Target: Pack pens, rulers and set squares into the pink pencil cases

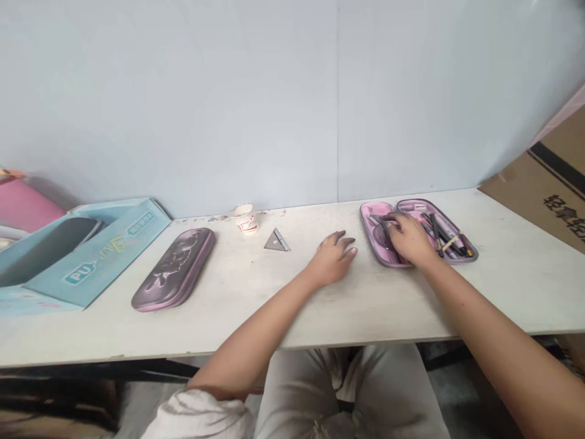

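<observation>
An open pencil case (365, 227) with a pink lining lies on the right part of the table, its two halves spread flat. My right hand (408, 236) reaches into it, fingers bent together over its left half; what they grip there is hidden. Beside that hand, several pens (436, 230) and other slim items fill the right half. My left hand (332, 259) rests on the tabletop left of the case, fingers apart and holding nothing. Further left lies a small dark set square (276, 241).
A closed dark pencil case (176, 268) with pink edging lies on the left. Near the wall stands a paper cup (247, 219). A light-blue box (109, 250) sits at the far left, with a cardboard box (543, 177) at the far right. The wall (256, 103) borders the white table (228, 329).
</observation>
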